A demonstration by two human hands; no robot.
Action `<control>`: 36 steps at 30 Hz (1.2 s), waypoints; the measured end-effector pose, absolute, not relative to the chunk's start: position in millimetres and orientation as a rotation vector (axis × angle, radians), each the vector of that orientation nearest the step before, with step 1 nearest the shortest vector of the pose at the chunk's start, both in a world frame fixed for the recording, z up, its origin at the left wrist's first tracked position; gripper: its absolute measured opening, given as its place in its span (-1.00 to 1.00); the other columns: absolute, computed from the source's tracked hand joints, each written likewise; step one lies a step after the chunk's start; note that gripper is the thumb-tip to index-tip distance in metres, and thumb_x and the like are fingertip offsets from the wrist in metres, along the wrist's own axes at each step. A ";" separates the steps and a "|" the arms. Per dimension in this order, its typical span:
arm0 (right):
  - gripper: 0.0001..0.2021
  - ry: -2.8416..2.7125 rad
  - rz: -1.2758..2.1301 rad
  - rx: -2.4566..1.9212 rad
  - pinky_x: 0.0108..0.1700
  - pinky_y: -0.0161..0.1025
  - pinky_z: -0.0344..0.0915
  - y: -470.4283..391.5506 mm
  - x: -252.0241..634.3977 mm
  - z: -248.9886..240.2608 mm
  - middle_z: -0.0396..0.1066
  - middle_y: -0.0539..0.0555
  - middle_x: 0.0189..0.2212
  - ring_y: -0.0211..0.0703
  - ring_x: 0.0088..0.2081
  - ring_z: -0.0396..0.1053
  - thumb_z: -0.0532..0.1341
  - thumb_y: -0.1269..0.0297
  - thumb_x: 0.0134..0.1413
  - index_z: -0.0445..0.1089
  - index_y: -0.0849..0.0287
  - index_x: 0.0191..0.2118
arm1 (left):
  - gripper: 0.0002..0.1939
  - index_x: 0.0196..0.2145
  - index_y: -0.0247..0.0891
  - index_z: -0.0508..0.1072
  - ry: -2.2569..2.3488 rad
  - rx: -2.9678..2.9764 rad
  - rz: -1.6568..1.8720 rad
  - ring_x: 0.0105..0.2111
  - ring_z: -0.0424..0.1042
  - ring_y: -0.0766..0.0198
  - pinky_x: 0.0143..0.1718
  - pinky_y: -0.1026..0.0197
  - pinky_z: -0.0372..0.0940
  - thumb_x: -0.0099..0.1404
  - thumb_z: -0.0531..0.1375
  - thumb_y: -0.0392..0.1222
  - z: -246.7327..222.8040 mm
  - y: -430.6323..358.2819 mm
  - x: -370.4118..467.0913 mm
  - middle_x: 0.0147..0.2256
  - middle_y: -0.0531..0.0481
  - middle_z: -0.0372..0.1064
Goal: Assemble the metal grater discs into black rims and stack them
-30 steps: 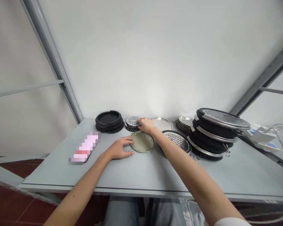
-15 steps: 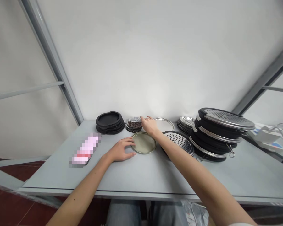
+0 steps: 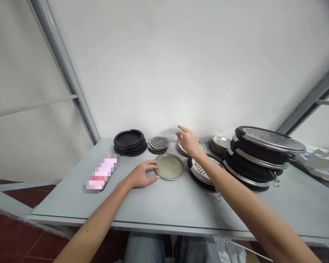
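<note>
My left hand [image 3: 142, 174] rests on the table with fingers spread, its fingertips at the left rim of a round, shallow greenish metal dish [image 3: 170, 166]. Pinched in my right hand [image 3: 188, 140] is a thin perforated metal disc [image 3: 170, 132], blurred and raised above the back of the table. Below that disc lies a small stack of perforated metal discs [image 3: 159, 143]. Partly hidden behind my right hand are round silver rims [image 3: 202, 147]. Under my right forearm sits a black-rimmed round piece with a slotted metal plate [image 3: 200, 171].
Black rings [image 3: 129, 140] are stacked at the back left, near a pixelated pink object [image 3: 102, 173]. Small metal discs [image 3: 220, 142] and a tall pile of black and silver round assemblies [image 3: 257, 157] stand on the right. A wall rises behind the table [image 3: 164, 208].
My right hand has lifted from the small disc stack and moved right, now with a perforated disc in its fingers. My left hand stays at the dish. The view has shifted slightly.
</note>
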State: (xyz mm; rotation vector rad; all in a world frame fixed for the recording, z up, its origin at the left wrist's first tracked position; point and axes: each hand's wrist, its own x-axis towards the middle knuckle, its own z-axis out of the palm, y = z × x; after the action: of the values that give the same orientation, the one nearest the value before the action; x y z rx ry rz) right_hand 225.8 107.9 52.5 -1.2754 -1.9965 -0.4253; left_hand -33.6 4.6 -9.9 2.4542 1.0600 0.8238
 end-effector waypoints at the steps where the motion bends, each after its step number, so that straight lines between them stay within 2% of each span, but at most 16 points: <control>1: -0.80 -1.945 -0.440 -1.194 0.04 -0.08 0.29 98.4 231.1 51.8 0.43 0.15 0.04 0.00 0.03 0.37 0.10 0.40 0.18 0.50 0.15 -0.31 | -0.65 -0.07 -0.18 0.51 1.085 2.447 0.841 0.08 0.36 0.04 0.16 0.02 0.24 0.24 0.23 0.01 -10.2 5.1 -33.6 0.10 -0.14 0.33; 4: -0.84 -1.901 -0.461 -0.999 -0.06 -0.12 0.33 63.7 244.8 46.0 0.48 0.12 -0.06 -0.03 -0.05 0.40 0.16 0.36 0.17 0.48 0.12 -0.36 | -0.67 -0.07 -0.18 0.50 1.210 2.427 0.910 0.12 0.32 0.02 0.16 0.00 0.25 0.28 0.18 0.02 -12.7 8.1 -34.3 0.16 -0.14 0.24; 6: -0.85 -1.978 -0.435 -0.952 -0.05 -0.11 0.31 43.5 251.4 39.1 0.50 0.09 -0.14 -0.04 -0.08 0.40 0.17 0.35 0.18 0.49 0.09 -0.34 | -0.64 -0.05 -0.20 0.47 1.319 2.392 0.944 0.13 0.31 0.00 0.14 -0.02 0.27 0.29 0.16 0.03 -14.5 10.0 -35.0 0.19 -0.17 0.16; 10: -0.82 -2.109 -0.274 -1.065 -0.21 -0.21 0.32 27.9 259.2 23.6 0.54 0.04 -0.23 -0.10 -0.26 0.47 0.15 0.39 0.19 0.51 0.08 -0.29 | -0.55 0.03 -0.22 0.41 1.419 2.337 0.954 0.14 0.29 -0.02 0.11 -0.02 0.30 0.27 0.17 0.07 -14.4 9.3 -35.9 0.20 -0.21 0.13; 13: -0.82 -2.086 -0.169 -1.190 -0.31 -0.24 0.30 30.4 262.6 17.9 0.55 0.01 -0.22 -0.12 -0.31 0.49 0.17 0.40 0.16 0.53 0.08 -0.30 | -0.52 0.06 -0.17 0.42 1.343 2.403 0.871 0.15 0.28 -0.01 0.15 -0.02 0.25 0.24 0.20 0.07 -11.4 6.4 -35.4 0.18 -0.17 0.20; 18: -0.84 -2.016 -0.032 -1.123 -0.22 -0.25 0.34 27.7 266.2 24.9 0.56 0.00 -0.24 -0.13 -0.27 0.51 0.20 0.38 0.13 0.55 0.08 -0.32 | -0.61 -0.05 -0.14 0.52 1.263 2.460 0.758 0.10 0.35 0.04 0.17 0.02 0.23 0.23 0.22 0.07 -11.1 7.7 -35.3 0.13 -0.10 0.32; 23: -0.85 -1.948 -0.104 -1.127 -0.22 -0.26 0.35 10.5 254.4 27.1 0.56 0.00 -0.24 -0.15 -0.29 0.51 0.20 0.37 0.14 0.54 0.07 -0.34 | -0.68 -0.14 -0.19 0.55 1.318 2.425 0.828 0.11 0.35 0.05 0.14 0.06 0.26 0.26 0.19 0.02 -16.5 16.2 -40.5 0.01 -0.08 0.46; 26: -0.82 -2.036 -0.190 -1.096 -0.29 -0.30 0.33 1.3 236.7 17.3 0.56 0.00 -0.23 -0.20 -0.33 0.50 0.17 0.37 0.18 0.54 0.06 -0.31 | -0.71 -0.13 -0.19 0.53 1.367 2.411 0.858 0.11 0.36 0.06 0.14 0.04 0.25 0.30 0.14 -0.03 -18.5 21.7 -45.2 -0.01 -0.07 0.47; 31: -0.81 -2.191 -0.297 -1.092 -0.32 -0.32 0.32 -5.2 214.3 -3.0 0.54 0.03 -0.13 -0.18 -0.28 0.51 0.16 0.41 0.18 0.53 0.06 -0.22 | -0.68 -0.14 -0.25 0.53 1.526 2.351 0.973 0.01 0.41 0.07 0.09 -0.01 0.28 0.35 0.06 -0.09 -17.9 26.5 -50.2 0.00 -0.15 0.43; 34: -0.81 -2.221 -0.261 -1.153 -0.37 -0.32 0.34 -5.9 211.6 -10.1 0.50 0.04 -0.03 -0.18 -0.33 0.52 0.17 0.40 0.18 0.51 0.05 -0.18 | -0.67 -0.14 -0.25 0.53 1.524 2.347 0.998 0.02 0.39 0.07 0.10 -0.01 0.27 0.35 0.06 -0.05 -16.7 25.1 -50.6 -0.02 -0.15 0.43; 36: -0.81 -2.222 -0.165 -1.159 -0.32 -0.31 0.38 -5.2 211.5 -13.3 0.50 0.04 -0.03 -0.16 -0.30 0.53 0.17 0.40 0.18 0.50 0.05 -0.17 | -0.66 -0.14 -0.23 0.54 1.492 2.375 0.981 0.03 0.38 0.06 0.10 -0.01 0.27 0.32 0.11 0.02 -16.2 23.2 -50.1 -0.01 -0.14 0.42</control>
State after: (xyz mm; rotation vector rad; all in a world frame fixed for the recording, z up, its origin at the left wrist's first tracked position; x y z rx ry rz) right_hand 211.5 -5.2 -13.3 -1.1589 -2.2217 -0.1649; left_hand -50.1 23.2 -16.2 2.3754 1.4921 0.9810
